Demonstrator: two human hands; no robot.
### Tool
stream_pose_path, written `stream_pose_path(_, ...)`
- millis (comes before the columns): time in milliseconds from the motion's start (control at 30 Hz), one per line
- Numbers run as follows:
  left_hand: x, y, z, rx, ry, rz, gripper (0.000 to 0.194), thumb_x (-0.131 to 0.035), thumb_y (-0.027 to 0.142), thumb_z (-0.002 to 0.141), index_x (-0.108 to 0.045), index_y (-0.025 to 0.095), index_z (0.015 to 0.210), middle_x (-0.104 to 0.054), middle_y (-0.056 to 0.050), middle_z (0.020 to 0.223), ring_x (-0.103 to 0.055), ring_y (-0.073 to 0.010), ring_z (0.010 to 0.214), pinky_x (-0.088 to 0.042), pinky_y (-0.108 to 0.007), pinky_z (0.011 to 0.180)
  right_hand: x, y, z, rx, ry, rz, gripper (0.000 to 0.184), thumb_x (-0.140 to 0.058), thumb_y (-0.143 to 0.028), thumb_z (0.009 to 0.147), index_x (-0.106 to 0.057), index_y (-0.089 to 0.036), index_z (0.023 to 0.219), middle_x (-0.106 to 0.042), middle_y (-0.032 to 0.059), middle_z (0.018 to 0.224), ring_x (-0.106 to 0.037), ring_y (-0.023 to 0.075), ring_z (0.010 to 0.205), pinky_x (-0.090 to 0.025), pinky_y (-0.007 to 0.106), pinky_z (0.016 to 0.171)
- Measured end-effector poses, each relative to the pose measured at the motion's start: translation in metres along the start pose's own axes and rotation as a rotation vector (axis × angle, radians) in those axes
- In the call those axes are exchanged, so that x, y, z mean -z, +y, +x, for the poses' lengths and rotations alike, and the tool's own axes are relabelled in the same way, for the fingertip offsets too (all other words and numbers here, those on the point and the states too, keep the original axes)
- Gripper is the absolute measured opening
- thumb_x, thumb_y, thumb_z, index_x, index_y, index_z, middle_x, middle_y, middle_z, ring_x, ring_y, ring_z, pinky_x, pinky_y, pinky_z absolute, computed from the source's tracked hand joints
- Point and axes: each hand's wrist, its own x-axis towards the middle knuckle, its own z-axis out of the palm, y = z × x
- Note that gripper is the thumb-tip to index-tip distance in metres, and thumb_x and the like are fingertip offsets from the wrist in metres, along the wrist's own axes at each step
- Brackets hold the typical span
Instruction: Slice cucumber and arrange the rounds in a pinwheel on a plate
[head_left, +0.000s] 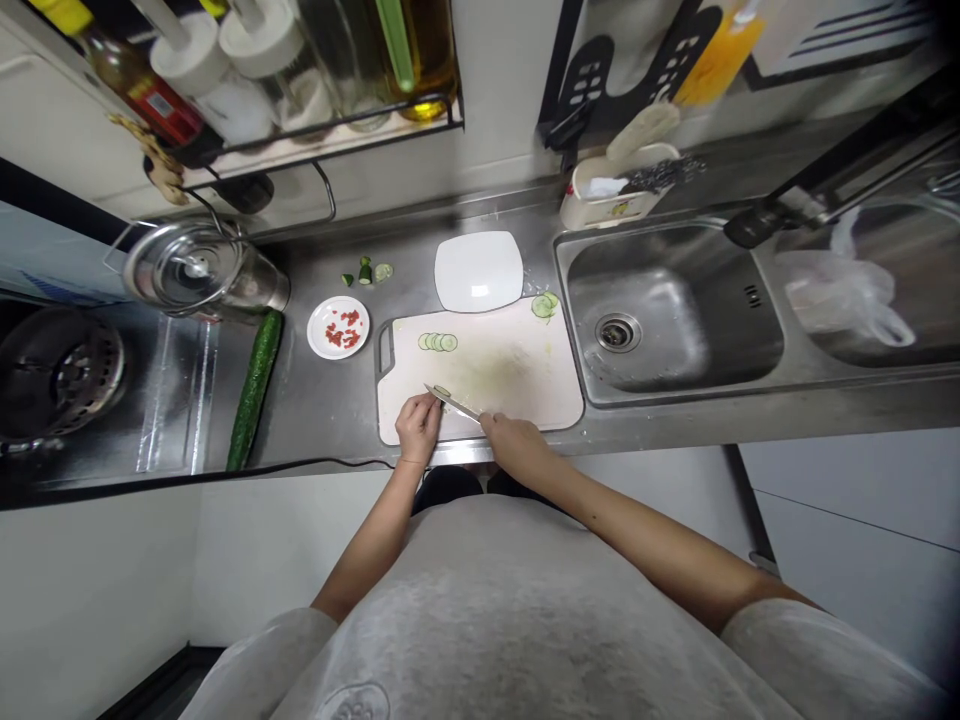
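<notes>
Your right hand [517, 445] is closed around the handle of the knife [457, 405], the blade slanting across the near left part of the cutting board [397, 390]. A small cucumber piece [442, 390] sits against the blade near its tip. Your left hand [418, 428] is bunched narrow just beside it, at the board's near edge; you can't tell from here whether its fingers pinch anything.

Farther up the board, you have a row of overlapping cucumber slices [437, 342], and a loose heap of slices [544, 305] in the far right corner. Just beyond the board's far edge is a white dish [478, 270]. Left of the board, your small round plate [313, 330] holds chopped red pieces [345, 330], with green cut ends [365, 272] on the counter behind it. Farther left lies a long whole cucumber [255, 390], its far end by a lidded metal pot [255, 285] whose contents you can't make out.

To your right, the nearer basin [675, 300] shows its drain [618, 332]; the farther basin [922, 300] holds a clear plastic bag [847, 290]. Behind, a cream caddy [607, 212] holds a dark scourer [664, 172]. Up left, the rack [330, 133] carries jars and bottles, one with golden oil [431, 70].
</notes>
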Motion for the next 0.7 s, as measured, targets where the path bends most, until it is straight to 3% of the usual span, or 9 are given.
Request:
stream_pose_path(233, -0.001, -0.001, 0.000, 0.003, 0.005, 0.007, 0.015, -0.053, 0.024, 0.088, -0.066, 0.018, 0.083, -0.063, -0.005, 0.078, -0.061, -0.0130, 0.077, -0.049, -0.025, 0.073, -0.003, -0.004, 0.003, 0.001, -0.021, -0.019, 0.023, -0.048, -0.013, 0.088, -0.048, -0.015, 0.110, -0.064, 0.0125, 0.098, -0.067, 0.0230, 0.084, -0.048, 0.028, 0.069)
stream_pose_path(500, -0.001, -0.003, 0.000, 0.053, -0.026, 0.032, 0.020, -0.049, 0.025, 0.089, -0.062, 0.018, 0.075, -0.059, -0.004, 0.076, -0.056, -0.0129, 0.073, -0.046, -0.025, 0.070, 0.003, -0.013, 0.002, -0.028, -0.021, -0.037, 0.028, -0.029, -0.008, 0.093, -0.048, -0.013, 0.113, -0.063, 0.0154, 0.098, -0.067, 0.0219, 0.086, -0.049, 0.028, 0.069)
stream_pose_path(700, -0.001, -0.002, 0.000, 0.059, -0.035, 0.051, 0.022, -0.048, 0.024, 0.088, -0.061, 0.019, 0.072, -0.057, -0.004, 0.075, -0.054, -0.0130, 0.071, -0.044, -0.025, 0.068, 0.003, -0.015, 0.003, -0.023, -0.006, -0.036, 0.030, -0.032, -0.010, 0.094, -0.045, -0.011, 0.121, -0.062, 0.0160, 0.099, -0.067, 0.0221, 0.087, -0.049, 0.028, 0.070)
